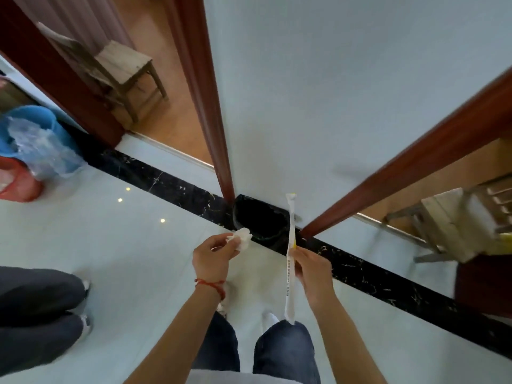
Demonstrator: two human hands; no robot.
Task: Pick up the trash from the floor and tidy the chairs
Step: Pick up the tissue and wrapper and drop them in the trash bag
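Observation:
My left hand (214,257) pinches a crumpled white tissue (243,237) just left of a black-lined trash bin (259,220) that stands on the floor against the wall. My right hand (311,268) grips a long white paper wrapper (290,259) near its middle; the wrapper stands nearly upright, its top in front of the bin's right side and its lower end hanging by my knee. A wooden chair (119,67) stands in the room beyond the left doorway. Another wooden chair (454,225) is at the right, past the second doorway.
Dark red door frames (205,101) flank the white wall above the bin. A blue bucket (36,131) with clear plastic and a red basket (16,180) sit at the left. Another person's legs (38,314) stand at the lower left on the pale tiled floor.

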